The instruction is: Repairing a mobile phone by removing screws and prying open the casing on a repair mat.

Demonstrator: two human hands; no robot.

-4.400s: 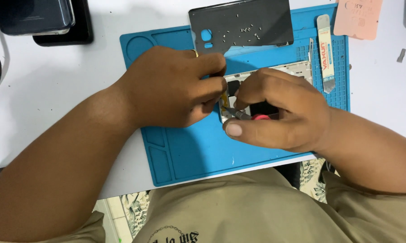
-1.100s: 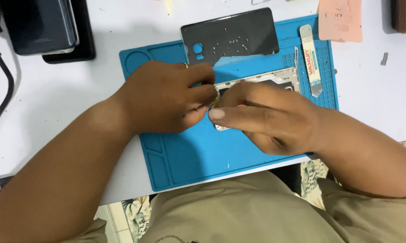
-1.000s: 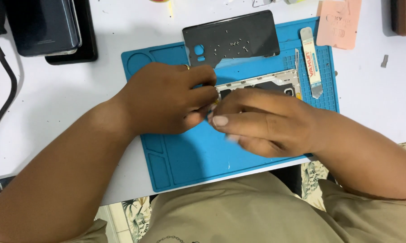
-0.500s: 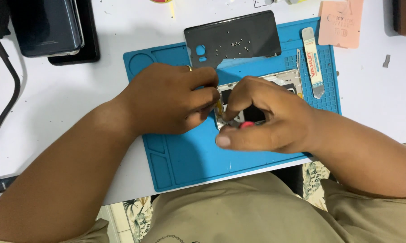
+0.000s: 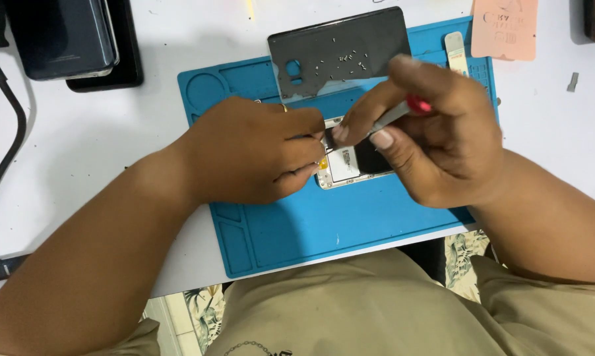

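Pinching a slim red-tipped tool [image 5: 403, 111] between thumb and fingers, the right hand [image 5: 436, 138] arches over the opened phone [image 5: 350, 165]. The left hand [image 5: 258, 155] curls closed, pressing the phone's left edge. The phone lies on the blue mat [image 5: 350, 224], between both hands.

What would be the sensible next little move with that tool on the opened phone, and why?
Probably ease the tool tip gently under the small dark part at the opened phone's top edge. The right hand holds the tool angled onto that spot, and the left hand pins the phone on the blue mat.
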